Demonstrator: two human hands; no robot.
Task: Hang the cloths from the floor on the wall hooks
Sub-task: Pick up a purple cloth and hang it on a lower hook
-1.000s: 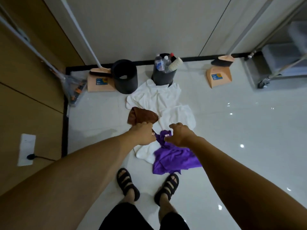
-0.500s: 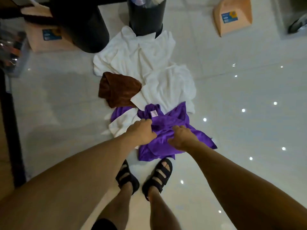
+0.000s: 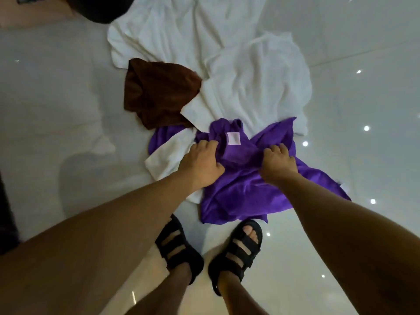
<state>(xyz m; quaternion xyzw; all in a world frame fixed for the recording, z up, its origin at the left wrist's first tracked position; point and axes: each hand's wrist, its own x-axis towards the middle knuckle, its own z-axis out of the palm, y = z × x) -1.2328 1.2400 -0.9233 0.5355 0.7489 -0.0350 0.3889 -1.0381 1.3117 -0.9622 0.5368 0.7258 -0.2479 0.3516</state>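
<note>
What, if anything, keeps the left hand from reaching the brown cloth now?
Likely yes. The left hand grips the purple cloth, so must let go first; the brown cloth lies open ahead, only its edge under a white cloth.

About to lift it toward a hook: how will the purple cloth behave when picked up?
Probably floppy: the purple cloth lies in soft folds, bunched where the left hand and right hand grip it. Likely light, as it looks thin. It may drag the white cloth, which overlaps one corner.
</note>
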